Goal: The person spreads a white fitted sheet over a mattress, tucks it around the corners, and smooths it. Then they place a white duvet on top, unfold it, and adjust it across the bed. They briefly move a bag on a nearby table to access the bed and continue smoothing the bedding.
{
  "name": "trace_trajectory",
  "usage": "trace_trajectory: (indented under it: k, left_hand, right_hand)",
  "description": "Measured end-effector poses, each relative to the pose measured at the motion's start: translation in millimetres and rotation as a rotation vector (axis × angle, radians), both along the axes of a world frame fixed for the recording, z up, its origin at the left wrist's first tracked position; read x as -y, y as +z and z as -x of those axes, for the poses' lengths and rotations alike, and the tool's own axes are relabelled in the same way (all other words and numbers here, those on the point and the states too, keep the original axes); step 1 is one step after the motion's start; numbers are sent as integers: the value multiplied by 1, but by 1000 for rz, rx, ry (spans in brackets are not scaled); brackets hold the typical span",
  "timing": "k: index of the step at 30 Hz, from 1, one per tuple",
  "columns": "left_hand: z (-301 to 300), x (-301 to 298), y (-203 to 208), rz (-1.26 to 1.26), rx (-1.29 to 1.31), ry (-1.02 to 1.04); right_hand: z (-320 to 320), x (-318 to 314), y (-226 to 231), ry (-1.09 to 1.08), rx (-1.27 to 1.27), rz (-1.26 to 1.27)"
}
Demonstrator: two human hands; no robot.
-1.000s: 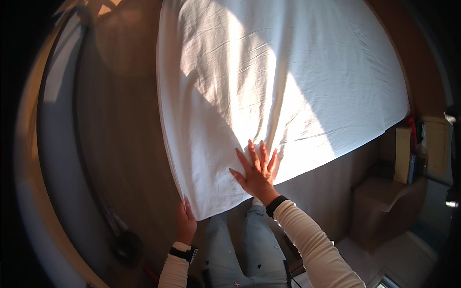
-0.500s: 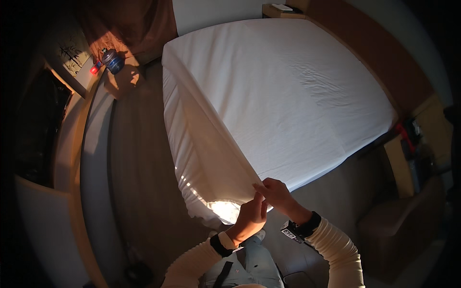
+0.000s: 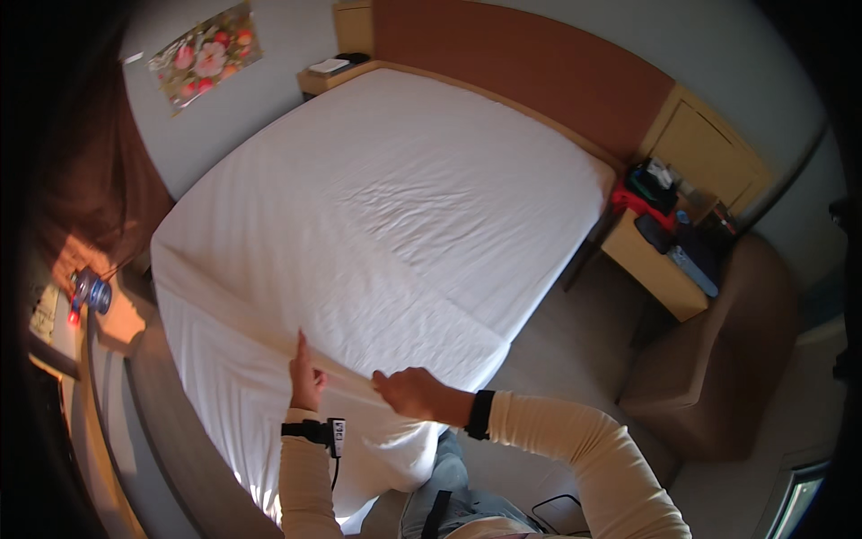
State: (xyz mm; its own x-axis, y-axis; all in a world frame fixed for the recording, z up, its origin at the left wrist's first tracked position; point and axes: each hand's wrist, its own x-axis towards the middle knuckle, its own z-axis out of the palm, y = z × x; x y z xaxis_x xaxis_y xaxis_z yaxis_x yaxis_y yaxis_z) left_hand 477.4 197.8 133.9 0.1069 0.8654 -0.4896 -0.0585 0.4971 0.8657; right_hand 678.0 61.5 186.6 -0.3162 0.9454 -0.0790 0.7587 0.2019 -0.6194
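A white fitted sheet covers the mattress, with a long fold running along the near left side of the bed. My right hand is closed on the sheet's folded edge near the foot of the bed. To its left, my left hand lies at the same fold, its index finger stretched out along the cloth and the other fingers partly curled. Below both hands the sheet hangs down in loose folds. Wrinkles show across the middle of the bed.
A nightstand with a red item and dark items stands at the right, beside a brown armchair. At the left, a blue water jug stands near a brown curtain. A brown headboard spans the far end.
My view has swung right, bringing the headboard and armchair in. My hands were close together at the sheet's corner; now they are apart, the left one with its index finger extended.
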Motion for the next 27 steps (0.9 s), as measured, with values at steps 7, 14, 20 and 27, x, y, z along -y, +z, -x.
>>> trace_trajectory:
  k: [7, 14, 20, 27]
  left_hand:
    - [-160, -148, -3, -382, 13, 387]
    - [-356, -221, 46, -336, -98, 281]
    - [-589, -256, 90, -456, -88, 133]
    - [-869, -295, 115, -643, -282, -41]
  right_hand:
    - [-175, -86, 15, -222, 141, 7]
    - [-401, -107, 19, -443, 171, 54]
    - [-636, -121, 18, -596, 172, -112]
    - [-867, -97, 23, -1040, -364, -159]
